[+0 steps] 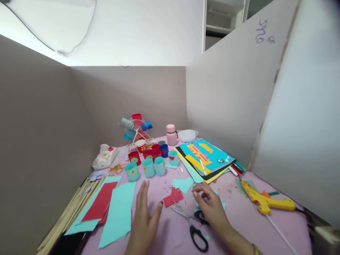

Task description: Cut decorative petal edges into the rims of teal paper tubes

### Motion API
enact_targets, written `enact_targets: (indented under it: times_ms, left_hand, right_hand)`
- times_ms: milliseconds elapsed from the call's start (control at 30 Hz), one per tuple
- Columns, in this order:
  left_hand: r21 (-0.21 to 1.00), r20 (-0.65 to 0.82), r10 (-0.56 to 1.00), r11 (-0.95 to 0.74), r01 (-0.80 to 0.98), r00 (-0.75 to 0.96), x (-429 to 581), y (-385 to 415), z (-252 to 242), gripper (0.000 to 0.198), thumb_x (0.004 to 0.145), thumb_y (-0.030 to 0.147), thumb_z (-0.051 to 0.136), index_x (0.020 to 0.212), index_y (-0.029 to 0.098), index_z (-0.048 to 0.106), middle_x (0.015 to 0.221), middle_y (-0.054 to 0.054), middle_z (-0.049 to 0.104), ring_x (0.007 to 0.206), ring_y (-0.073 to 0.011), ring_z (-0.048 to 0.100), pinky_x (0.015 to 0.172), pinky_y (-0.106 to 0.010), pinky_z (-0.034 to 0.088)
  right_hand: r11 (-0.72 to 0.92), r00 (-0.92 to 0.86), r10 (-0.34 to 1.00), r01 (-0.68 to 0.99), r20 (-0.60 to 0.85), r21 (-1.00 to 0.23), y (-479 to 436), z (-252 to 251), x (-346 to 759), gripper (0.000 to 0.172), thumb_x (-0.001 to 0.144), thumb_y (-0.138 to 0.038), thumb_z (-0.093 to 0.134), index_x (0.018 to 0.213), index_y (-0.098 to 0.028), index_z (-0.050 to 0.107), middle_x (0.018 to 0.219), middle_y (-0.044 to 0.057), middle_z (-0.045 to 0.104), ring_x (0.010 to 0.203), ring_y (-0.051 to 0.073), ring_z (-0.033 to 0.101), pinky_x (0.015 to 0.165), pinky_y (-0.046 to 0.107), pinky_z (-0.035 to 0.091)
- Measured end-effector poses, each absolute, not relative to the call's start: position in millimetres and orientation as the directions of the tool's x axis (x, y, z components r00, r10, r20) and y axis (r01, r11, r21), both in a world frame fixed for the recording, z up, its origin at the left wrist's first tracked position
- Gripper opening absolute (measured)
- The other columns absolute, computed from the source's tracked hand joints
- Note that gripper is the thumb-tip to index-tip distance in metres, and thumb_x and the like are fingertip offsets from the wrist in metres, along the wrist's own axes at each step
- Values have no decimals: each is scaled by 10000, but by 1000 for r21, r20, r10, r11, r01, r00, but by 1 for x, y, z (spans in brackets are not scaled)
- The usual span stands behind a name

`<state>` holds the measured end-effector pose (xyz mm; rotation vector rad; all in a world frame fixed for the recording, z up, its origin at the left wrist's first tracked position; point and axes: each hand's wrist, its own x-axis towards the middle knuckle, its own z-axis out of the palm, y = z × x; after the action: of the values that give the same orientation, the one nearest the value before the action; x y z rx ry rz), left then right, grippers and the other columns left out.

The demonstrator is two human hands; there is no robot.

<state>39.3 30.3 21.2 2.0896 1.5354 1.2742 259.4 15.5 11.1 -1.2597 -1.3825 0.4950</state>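
Note:
My left hand point(145, 216) is over the pink tablecloth with its fingers stretched and thumb apart, holding nothing. To the right, my right hand point(214, 210) has its fingertips pinched together; what is between them is too small to make out. Scissors point(191, 229) with black handles lie between my hands, blades slightly apart, one handle loop partly behind my right hand. Red paper scraps point(174, 197) lie at their tips. A turquoise paper scrap point(183, 184) sits just beyond. Ahead stand several turquoise cups point(148, 168), some with flowers, and one turquoise cup point(173, 158) with a red heart.
Turquoise sheets point(119, 209) and red paper point(98, 203) lie left, beside wooden strips point(63, 216). A yellow glue gun point(265, 202) rests right. A book point(207, 156), pink bottle point(172, 137), red cups point(134, 157) and a wheel model point(136, 129) stand behind, before grey partitions.

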Motion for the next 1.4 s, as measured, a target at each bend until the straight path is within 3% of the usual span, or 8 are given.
enact_targets:
  times_ms: [300, 467, 600, 767, 967, 1100, 1200, 1400]
  left_hand:
    - [497, 506, 835, -487, 718, 217, 47, 12, -9, 478, 936, 268, 363, 1393, 217, 234, 1468, -165, 300, 1379, -261, 270, 1079, -553, 329]
    - [456, 520, 810, -533, 712, 273, 46, 13, -15, 461, 925, 259, 377, 1371, 204, 278, 1432, -171, 361, 1349, -264, 333, 1072, -545, 352]
    - [435, 534, 799, -540, 721, 276, 47, 14, -18, 455, 924, 254, 367, 1366, 187, 284, 1415, -178, 390, 1333, -268, 365, 1067, -534, 369]
    - [410, 573, 782, -533, 741, 245, 43, 20, -18, 429, 927, 263, 350, 1335, 133, 315, 1372, -222, 430, 1302, -309, 411, 1030, -559, 402]
    - [275, 539, 716, -647, 711, 443, 44, 11, -21, 630, 869, 365, 496, 1421, 250, 215, 1453, -196, 384, 1333, -320, 381, 1008, -555, 417]
    - [38, 456, 658, -687, 725, 599, 50, 12, -18, 608, 852, 353, 512, 1418, 268, 305, 1483, -202, 363, 1359, -371, 315, 994, -643, 364]
    - [12, 418, 717, -619, 786, 558, 61, 22, -12, 498, 852, 280, 490, 1342, 191, 460, 1446, -242, 405, 1330, -402, 349, 983, -668, 347]
    - [52, 330, 708, -675, 736, 625, 108, 16, -4, 502, 860, 252, 476, 1345, 123, 461, 1447, -258, 387, 1328, -389, 351, 997, -628, 364]
  right_hand:
    - [269, 85, 919, 579, 385, -770, 2, 15, 269, 164, 815, -252, 515, 917, -181, 622, 741, 30, 627, 692, 200, 581, 655, 302, 445]
    - [279, -60, 941, 692, 333, -666, -33, 12, 268, 360, 679, -156, 627, 1037, -201, 639, 1001, 107, 621, 955, 304, 542, 806, 396, 416]
    - [298, -104, 944, 681, 314, -669, -46, 8, 262, 381, 681, -98, 583, 1040, -204, 652, 998, 118, 621, 941, 309, 529, 831, 427, 397]
    - [331, -24, 929, 496, 369, -803, -44, 8, 261, 377, 669, -88, 594, 1014, -224, 661, 956, 63, 648, 905, 252, 554, 833, 377, 411]
    - [295, 348, 890, 58, 296, -954, -7, 15, 295, 287, 900, -323, 469, 1140, -181, 535, 817, 20, 615, 712, 173, 606, 634, 298, 493]
    - [286, 517, 842, -184, 155, -940, 23, 16, 314, 263, 940, -344, 498, 1116, -157, 555, 950, 40, 632, 770, 168, 632, 651, 321, 529]
    - [289, 593, 803, -300, 59, -909, 32, 9, 318, 256, 924, -316, 554, 1126, -160, 567, 1066, 55, 621, 824, 174, 635, 695, 350, 548]
    - [338, 674, 738, -355, 11, -872, 26, -1, 317, 262, 824, -300, 625, 1055, -202, 550, 672, -62, 596, 516, 110, 561, 442, 205, 409]
